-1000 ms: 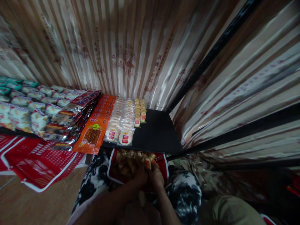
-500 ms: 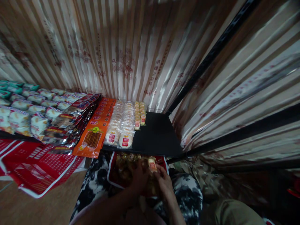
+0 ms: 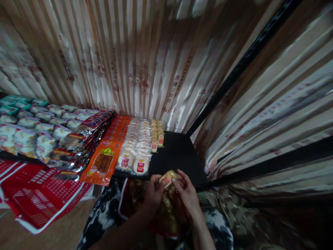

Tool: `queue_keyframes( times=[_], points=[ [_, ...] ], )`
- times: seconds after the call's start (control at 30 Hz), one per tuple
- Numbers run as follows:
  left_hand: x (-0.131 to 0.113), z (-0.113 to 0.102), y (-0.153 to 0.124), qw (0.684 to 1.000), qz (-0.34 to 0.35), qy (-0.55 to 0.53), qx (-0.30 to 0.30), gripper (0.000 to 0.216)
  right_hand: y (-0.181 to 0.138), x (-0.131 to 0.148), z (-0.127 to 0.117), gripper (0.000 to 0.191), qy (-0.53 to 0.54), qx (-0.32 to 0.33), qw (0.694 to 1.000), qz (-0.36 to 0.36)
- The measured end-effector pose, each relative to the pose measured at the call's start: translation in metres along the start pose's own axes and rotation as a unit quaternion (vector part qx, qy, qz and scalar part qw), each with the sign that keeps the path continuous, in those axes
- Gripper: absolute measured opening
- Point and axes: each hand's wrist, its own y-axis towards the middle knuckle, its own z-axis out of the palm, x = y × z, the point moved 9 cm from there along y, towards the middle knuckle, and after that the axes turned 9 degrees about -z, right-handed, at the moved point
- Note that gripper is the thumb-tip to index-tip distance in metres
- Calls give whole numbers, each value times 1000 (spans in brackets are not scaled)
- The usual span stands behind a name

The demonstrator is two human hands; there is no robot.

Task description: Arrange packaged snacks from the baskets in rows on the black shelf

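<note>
Between my two hands is a small wrapped snack (image 3: 168, 178) in clear, yellowish film with a red label. My left hand (image 3: 154, 192) pinches its left end. On the right end, the fingers of my right hand (image 3: 185, 189) are closed. Both hands are above a red basket (image 3: 122, 201) with a white rim, which rests at my lap and contains several similar wrapped pieces (image 3: 168, 211). Just beyond lies the black shelf (image 3: 177, 152). Two short rows of small yellow packets (image 3: 157, 137) stand on it, beside rows of round white packaged cakes (image 3: 141, 165).
Left along the shelf are an orange snack pack (image 3: 104, 161), a fanned stack of dark foil packs (image 3: 75, 146) and several white bags (image 3: 26, 140). Another red basket (image 3: 44, 194) is below left. A striped curtain (image 3: 145, 52) hangs behind; a black pole (image 3: 234, 76) slants at right.
My hands have risen from the basket toward the shelf edge. The snack, earlier in my right fingers, is now gripped by both hands and tilted. The view has shifted slightly.
</note>
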Motion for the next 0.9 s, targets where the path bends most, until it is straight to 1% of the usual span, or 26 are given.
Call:
queue_keyframes(
  times=[0.1, 0.17, 0.23, 0.33, 0.4, 0.47, 0.53, 0.6, 0.73, 0.9],
  points=[
    [-7, 6, 10, 999, 4, -46, -7, 36, 4, -6, 14, 45, 22, 6, 1000, 1],
    [-13, 8, 18, 999, 14, -39, -20, 36, 9, -8, 19, 43, 27, 3, 1000, -6],
    [-18, 10, 25, 999, 16, 2, -34, 31, 16, -10, 19, 42, 17, -6, 1000, -12],
    [-29, 8, 33, 989, 30, 122, -81, 23, 34, -11, 17, 44, 2, -25, 1000, -18],
    [-39, 6, 35, 973, 49, 191, -119, 27, 50, -10, 17, 46, 3, -26, 999, -25],
    [-48, 8, 38, 963, 73, 220, -137, 36, 68, -8, 21, 47, 3, -11, 999, -32],
    [-54, 13, 41, 961, 90, 224, -136, 44, 85, -6, 25, 46, -4, -3, 999, -46],
    [-55, 18, 48, 963, 86, 221, -127, 49, 102, -5, 27, 44, -13, -6, 998, -65],
    [-54, 22, 65, 967, 59, 215, -126, 50, 130, -2, 35, 42, -41, -5, 994, -104],
    [-58, 21, 85, 956, 74, 247, -139, 51, 153, -1, 49, 43, -81, 13, 987, -136]
  ],
)
